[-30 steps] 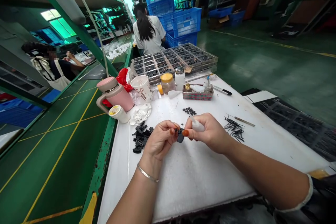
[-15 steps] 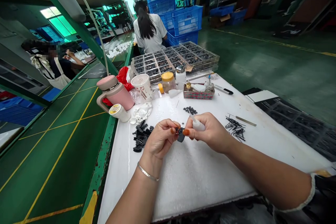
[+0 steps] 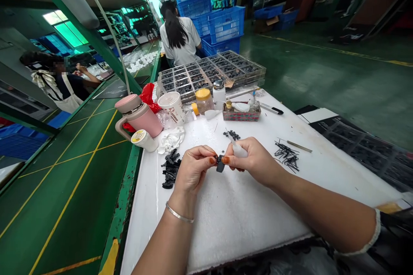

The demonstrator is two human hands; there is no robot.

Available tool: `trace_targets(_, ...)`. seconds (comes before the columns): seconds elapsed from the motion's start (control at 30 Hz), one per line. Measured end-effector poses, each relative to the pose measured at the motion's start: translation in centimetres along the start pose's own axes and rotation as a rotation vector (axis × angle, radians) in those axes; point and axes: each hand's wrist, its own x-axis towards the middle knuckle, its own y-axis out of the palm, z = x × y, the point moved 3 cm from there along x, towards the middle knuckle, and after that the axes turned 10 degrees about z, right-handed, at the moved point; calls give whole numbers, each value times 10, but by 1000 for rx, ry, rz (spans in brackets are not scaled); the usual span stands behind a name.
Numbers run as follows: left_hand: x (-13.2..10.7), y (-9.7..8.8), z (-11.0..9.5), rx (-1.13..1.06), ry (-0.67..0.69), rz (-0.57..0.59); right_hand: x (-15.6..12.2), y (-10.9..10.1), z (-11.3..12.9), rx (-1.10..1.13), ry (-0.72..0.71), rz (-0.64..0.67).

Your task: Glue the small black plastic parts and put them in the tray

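Between my two hands, just above the white tabletop, is a small black plastic part. My left hand pinches its left side with thumb and forefinger. My right hand has its thumb and fingertips against the part's right side. Tucked in that same hand is a small white squeeze bottle, its thin nozzle pointing up and away. A pile of black curved parts lies left of my left hand. Small black rings lie beyond my hands, and thin black pins lie to the right.
A pink mug, a paper cup, a yellow-lidded jar and a small patterned box stand at the back. Behind them is a divided tray of black parts. A knife lies right. Two people sit farther off.
The view has shifted slightly. My fingers still hold the black part, which has turned a little, and the squeeze bottle stays in my right hand.
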Motion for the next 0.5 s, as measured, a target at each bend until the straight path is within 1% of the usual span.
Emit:
trace_targets(0.07,1,-1,0,23,14,-14,-1,0,0,-35,1,-29)
trace_targets(0.2,2,-3,1,103,23,-40,-3,-1,0,-214,-57,-111)
trace_targets(0.27,3,-4,1,139,20,-48,-3,-2,0,-256,-69,-123)
trace_targets(0.4,4,-4,3,100,9,-45,1,-2,-5,-130,20,-76)
trace_targets(0.5,4,-5,4,58,-8,-54,4,-2,-8,-84,28,-76)
